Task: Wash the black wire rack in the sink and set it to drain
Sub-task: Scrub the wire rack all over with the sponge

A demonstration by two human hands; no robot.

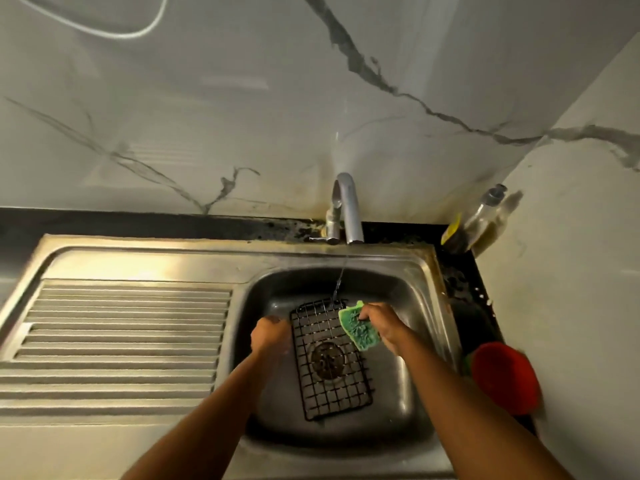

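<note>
While water (337, 285) runs, left hand (272, 336) grips rack (332, 393) — right hand (379, 325) pinches sponge (358, 329).

Left hand (272, 336) gripping, right hand (381, 323) pinching — outstretched

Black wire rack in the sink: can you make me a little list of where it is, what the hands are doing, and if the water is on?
Rack: black wire rack is in the stainless steel sink, over the drain hole
Left hand: grips the rack's left edge
Right hand: holds a green scrubbing sponge at the rack's far right corner
Water: on, a thin stream from the silver curved tap onto the rack's far end
Draining place: ribbed steel draining board, left of the basin; rack not there yet
</note>
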